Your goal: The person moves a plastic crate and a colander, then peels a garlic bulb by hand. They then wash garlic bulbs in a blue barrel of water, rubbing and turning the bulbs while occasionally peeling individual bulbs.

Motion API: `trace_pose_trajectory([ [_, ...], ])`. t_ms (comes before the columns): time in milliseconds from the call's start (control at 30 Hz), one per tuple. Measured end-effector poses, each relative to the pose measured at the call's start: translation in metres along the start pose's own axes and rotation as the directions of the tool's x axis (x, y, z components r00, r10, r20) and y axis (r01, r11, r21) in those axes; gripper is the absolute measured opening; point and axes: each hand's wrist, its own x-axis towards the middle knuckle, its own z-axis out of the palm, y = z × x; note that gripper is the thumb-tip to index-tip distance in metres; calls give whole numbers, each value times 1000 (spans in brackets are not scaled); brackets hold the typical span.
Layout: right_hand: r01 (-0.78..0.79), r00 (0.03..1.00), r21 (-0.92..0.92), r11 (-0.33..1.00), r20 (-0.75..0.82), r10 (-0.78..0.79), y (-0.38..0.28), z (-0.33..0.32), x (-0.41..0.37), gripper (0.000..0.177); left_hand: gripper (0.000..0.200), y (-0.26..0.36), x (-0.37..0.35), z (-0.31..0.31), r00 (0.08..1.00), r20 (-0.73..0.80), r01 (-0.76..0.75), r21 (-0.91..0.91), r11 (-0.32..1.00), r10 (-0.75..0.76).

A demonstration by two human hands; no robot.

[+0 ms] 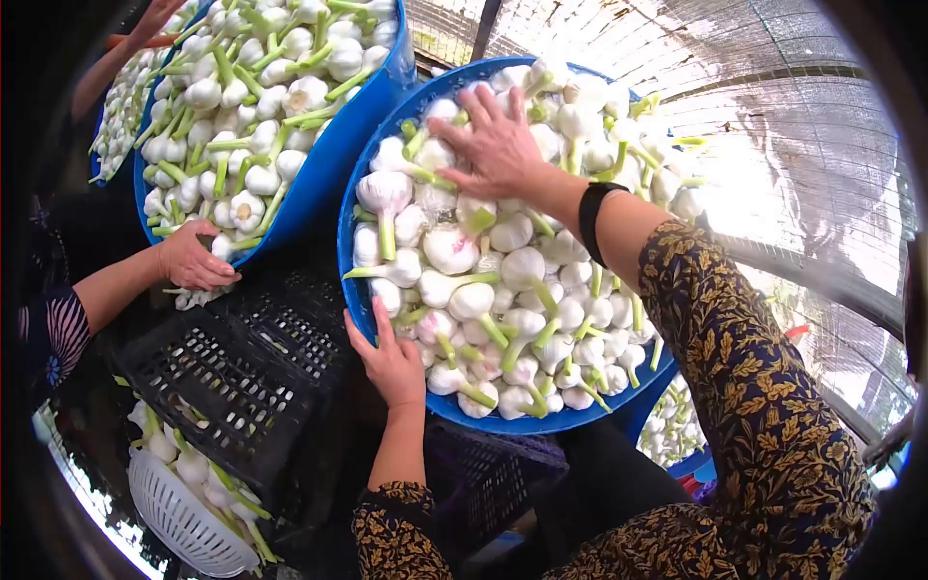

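A round blue tub (345, 246) in front of me is heaped with white garlic bulbs (450, 249) on short green stems. My right hand (498, 145) lies palm down on the heap toward the far side, fingers spread, holding nothing. At the tub's near left edge, my left hand (394, 365) rests against the rim with its fingers stretched out. A dark band (592, 220) circles my right forearm.
Left of me stands another blue tub (333, 159) full of garlic, with a co-worker's hand (196, 259) at its near edge. Black perforated crates (227, 387) and a white basket (179, 512) holding garlic lie below. Mesh sheeting (773, 145) hangs at the right.
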Motion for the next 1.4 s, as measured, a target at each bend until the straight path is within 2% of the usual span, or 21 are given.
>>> trace_pose_trajectory([
  [33,18,997,4,1000,79,-18,1,-8,-5,67,72,-2,0,1,1000,0,3,-4,1000,-3],
  [233,11,995,9,1000,98,-12,3,20,13,74,71,-5,3,3,1000,18,22,7,1000,-22],
  [300,29,999,-8,1000,36,-29,4,22,11,76,71,2,4,2,1000,-1,-8,23,1000,8],
  [400,13,931,12,1000,364,-16,8,-18,17,72,73,1,3,1,1000,-5,10,-19,1000,-10],
  [500,24,971,117,993,232,-51,55,-57,-11,72,73,2,3,1,999,-40,-8,-11,1000,7],
  [533,-48,997,-37,998,53,50,78,-55,-28,69,73,3,1,-1,1000,-31,1,-3,1000,-1],
  [567,-308,950,64,949,77,303,91,-44,-40,68,73,6,4,0,1000,-19,16,0,1000,-16],
  [633,-328,929,-104,939,145,340,92,-26,-67,73,73,3,5,-1,1000,16,24,22,999,-25],
  [667,-331,927,-95,939,154,342,95,-9,-65,73,74,1,7,5,1000,-19,-17,28,999,18],
  [733,-357,930,-150,922,35,366,90,29,-61,74,74,0,4,7,998,-34,-48,53,997,50],
  [767,-331,908,-189,924,201,367,92,20,-56,73,74,2,6,11,999,-24,-46,64,997,48],
  [833,-313,934,-162,936,127,335,98,34,-59,73,74,8,2,3,999,25,32,61,998,-34],
  [867,-320,934,-166,933,111,340,102,26,-56,73,76,8,5,1,999,-4,-33,69,997,34],
  [933,-334,902,60,941,309,301,106,11,-71,75,77,8,3,-2,1000,13,-19,60,998,18],
  [967,-339,896,46,939,318,308,100,-3,-88,75,77,9,2,-1,1000,28,7,53,999,-8],
  [1033,-352,917,189,917,265,298,68,-37,-126,71,78,5,0,-1,999,25,-22,73,997,21],
  [1133,-292,956,176,940,71,284,38,6,-146,69,78,4,2,7,1000,-5,25,115,993,-24],
  [1233,-266,963,248,932,104,247,49,15,-141,67,76,3,2,5,999,21,28,95,995,-30],
  [1300,-316,944,229,921,174,281,50,-6,-142,65,75,3,-2,3,999,20,23,93,995,-25],
  [1367,-332,884,392,858,446,138,61,-35,-143,61,75,8,3,2,1000,22,7,86,996,-9],
  [1400,-285,907,410,866,408,105,72,-50,-152,59,75,9,3,2,1000,5,-17,97,995,16],
])
